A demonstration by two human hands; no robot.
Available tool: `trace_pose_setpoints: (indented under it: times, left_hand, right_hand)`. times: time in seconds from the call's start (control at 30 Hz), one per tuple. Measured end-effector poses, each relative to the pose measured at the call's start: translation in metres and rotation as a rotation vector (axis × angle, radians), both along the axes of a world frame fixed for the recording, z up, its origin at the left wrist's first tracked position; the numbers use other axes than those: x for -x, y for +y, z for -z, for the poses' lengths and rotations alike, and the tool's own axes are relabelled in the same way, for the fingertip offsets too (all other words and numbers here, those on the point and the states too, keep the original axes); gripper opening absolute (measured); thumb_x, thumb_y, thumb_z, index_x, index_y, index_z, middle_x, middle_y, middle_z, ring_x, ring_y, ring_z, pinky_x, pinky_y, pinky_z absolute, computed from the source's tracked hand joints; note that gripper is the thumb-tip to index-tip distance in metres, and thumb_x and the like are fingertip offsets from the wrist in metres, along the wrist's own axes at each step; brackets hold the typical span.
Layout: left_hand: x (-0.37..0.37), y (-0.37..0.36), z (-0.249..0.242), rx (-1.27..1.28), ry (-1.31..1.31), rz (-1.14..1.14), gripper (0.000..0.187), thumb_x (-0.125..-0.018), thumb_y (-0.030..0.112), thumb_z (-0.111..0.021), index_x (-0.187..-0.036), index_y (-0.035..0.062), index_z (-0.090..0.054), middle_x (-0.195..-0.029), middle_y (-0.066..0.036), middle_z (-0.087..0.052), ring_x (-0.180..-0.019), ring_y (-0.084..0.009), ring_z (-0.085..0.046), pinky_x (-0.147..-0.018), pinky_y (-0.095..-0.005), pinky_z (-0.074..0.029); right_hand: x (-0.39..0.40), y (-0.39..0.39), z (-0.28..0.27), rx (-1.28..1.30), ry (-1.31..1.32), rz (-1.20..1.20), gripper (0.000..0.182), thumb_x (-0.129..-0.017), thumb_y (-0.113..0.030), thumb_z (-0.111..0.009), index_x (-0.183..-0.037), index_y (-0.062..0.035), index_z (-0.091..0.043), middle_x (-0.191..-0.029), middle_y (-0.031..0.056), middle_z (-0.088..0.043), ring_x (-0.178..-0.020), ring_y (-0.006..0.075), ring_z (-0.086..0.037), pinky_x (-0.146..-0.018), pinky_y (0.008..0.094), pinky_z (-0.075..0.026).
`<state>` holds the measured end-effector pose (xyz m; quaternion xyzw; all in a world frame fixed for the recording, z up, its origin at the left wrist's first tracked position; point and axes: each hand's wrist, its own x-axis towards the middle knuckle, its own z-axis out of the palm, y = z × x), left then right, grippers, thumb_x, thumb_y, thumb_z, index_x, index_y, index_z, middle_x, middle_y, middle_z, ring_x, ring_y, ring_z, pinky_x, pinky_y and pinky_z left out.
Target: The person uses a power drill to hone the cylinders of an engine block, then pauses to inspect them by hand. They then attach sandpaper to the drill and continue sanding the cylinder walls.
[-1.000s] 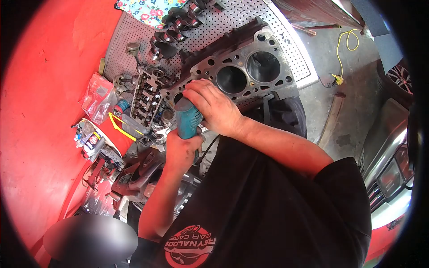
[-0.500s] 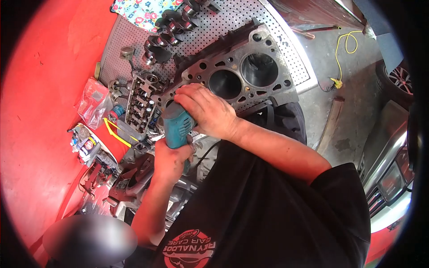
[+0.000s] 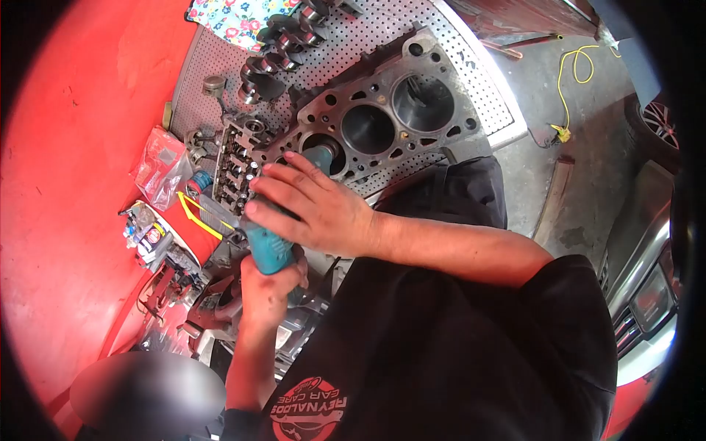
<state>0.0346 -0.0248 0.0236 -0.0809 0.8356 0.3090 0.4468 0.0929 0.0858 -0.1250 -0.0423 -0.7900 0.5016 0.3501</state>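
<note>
A teal power drill (image 3: 269,251) slants over an engine block (image 3: 353,103), its front end at the mouth of a cylinder bore (image 3: 324,153). My left hand (image 3: 270,288) is wrapped round the drill's handle. Across the top of the drill's body lies my right hand (image 3: 312,202), its fingers bent over the housing. The drill's tip and whatever is fitted to it are hidden in the bore. Two more open bores, dark inside, show further along the block's flat face.
A perforated metal bench (image 3: 478,81) carries the block, a crankshaft (image 3: 276,62), a piston (image 3: 214,86) and a cylinder head (image 3: 239,158). A floral cloth (image 3: 232,22) lies at the back. On the floor runs a yellow cord (image 3: 565,95); a vehicle (image 3: 647,301) stands right.
Both hands have swung the drill lower and left, and its front end now shows at the bore that was covered before. The view has shifted slightly.
</note>
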Motion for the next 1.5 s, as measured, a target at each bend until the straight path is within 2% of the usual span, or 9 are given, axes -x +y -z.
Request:
trace_pose_setpoints:
  times: [0.03,0.07,0.2,0.37,0.67,0.87,1.17,1.37,1.5]
  left_hand:
    - [-0.001,0.001,-0.009,0.013,0.011,-0.01,0.013,-0.078,0.001,-0.062,-0.087,-0.0041,-0.069,-0.077,-0.006,-0.068,-0.067,-0.0153,-0.064,-0.063,-0.0306,-0.051]
    - [-0.003,0.001,-0.016,0.022,0.024,-0.022,0.013,-0.078,0.001,-0.062,-0.088,-0.0041,-0.069,-0.078,-0.006,-0.068,-0.068,-0.0149,-0.064,-0.063,-0.0303,-0.051]
    - [-0.006,-0.011,-0.034,0.037,0.016,-0.034,0.015,-0.078,-0.002,-0.065,-0.093,-0.0039,-0.07,-0.081,-0.005,-0.069,-0.071,-0.0141,-0.065,-0.065,-0.0292,-0.052]
    - [-0.01,-0.007,-0.046,-0.003,0.015,-0.032,0.025,-0.077,-0.005,-0.064,-0.102,-0.0042,-0.068,-0.089,-0.006,-0.069,-0.077,-0.0141,-0.066,-0.068,-0.0291,-0.052]
    - [-0.016,0.002,-0.054,-0.018,0.039,-0.04,0.037,-0.075,-0.007,-0.061,-0.112,-0.0026,-0.065,-0.089,-0.005,-0.067,-0.078,-0.0135,-0.065,-0.068,-0.028,-0.051]
    - [-0.019,0.002,-0.053,0.039,0.051,-0.054,0.038,-0.075,-0.008,-0.061,-0.112,-0.0025,-0.065,-0.088,-0.005,-0.067,-0.078,-0.0133,-0.065,-0.068,-0.0278,-0.05]
    - [-0.02,0.002,-0.047,0.095,0.046,-0.047,0.02,-0.079,-0.005,-0.063,-0.097,-0.0023,-0.071,-0.087,-0.004,-0.07,-0.078,-0.0132,-0.066,-0.071,-0.0286,-0.051]
    - [-0.023,-0.004,-0.046,0.046,0.075,-0.029,0.024,-0.079,-0.006,-0.064,-0.102,-0.0024,-0.069,-0.092,-0.004,-0.07,-0.081,-0.0133,-0.066,-0.07,-0.0279,-0.051]
    - [-0.026,0.001,-0.056,0.02,0.043,-0.129,0.026,-0.078,-0.007,-0.064,-0.103,-0.0029,-0.069,-0.092,-0.005,-0.069,-0.081,-0.014,-0.065,-0.07,-0.0274,-0.05]
  right_hand:
    - [-0.001,0.0,-0.007,-0.011,-0.003,-0.014,0.056,-0.088,-0.018,-0.063,-0.143,-0.0115,-0.054,-0.136,0.0164,-0.06,-0.123,0.0364,-0.063,-0.114,0.0559,-0.047]
    - [0.0,-0.007,-0.011,-0.014,0.001,0.016,0.056,-0.089,-0.021,-0.063,-0.144,-0.0175,-0.053,-0.132,0.0151,-0.061,-0.117,0.034,-0.065,-0.112,0.0535,-0.049]
    - [0.001,-0.012,-0.028,0.003,0.023,0.032,0.055,-0.091,-0.023,-0.064,-0.145,-0.024,-0.051,-0.128,0.0139,-0.062,-0.112,0.0333,-0.068,-0.104,0.0516,-0.056]
    - [-0.003,-0.009,-0.04,-0.005,-0.001,0.026,0.053,-0.091,-0.024,-0.064,-0.143,-0.023,-0.052,-0.126,0.0149,-0.062,-0.111,0.0346,-0.068,-0.102,0.0512,-0.057]
    - [-0.002,-0.007,-0.049,-0.004,0.012,0.054,0.048,-0.092,-0.025,-0.064,-0.139,-0.0202,-0.053,-0.123,0.0152,-0.062,-0.109,0.035,-0.07,-0.101,0.0502,-0.058]
    - [-0.004,-0.008,-0.048,-0.001,0.013,0.04,0.048,-0.092,-0.025,-0.064,-0.138,-0.0202,-0.053,-0.123,0.0149,-0.063,-0.109,0.0346,-0.07,-0.101,0.0499,-0.058]
    - [-0.004,-0.005,-0.041,-0.004,0.006,0.04,0.049,-0.09,-0.024,-0.066,-0.138,-0.0207,-0.053,-0.122,0.0135,-0.064,-0.109,0.0339,-0.07,-0.102,0.0498,-0.058]
    - [-0.007,-0.004,-0.042,-0.004,0.01,0.031,0.046,-0.091,-0.024,-0.065,-0.135,-0.0206,-0.054,-0.123,0.0134,-0.064,-0.109,0.0337,-0.07,-0.102,0.0499,-0.058]
    - [-0.005,-0.006,-0.049,0.015,0.033,0.038,0.043,-0.091,-0.025,-0.065,-0.133,-0.021,-0.055,-0.123,0.0135,-0.063,-0.109,0.0343,-0.07,-0.102,0.0506,-0.057]
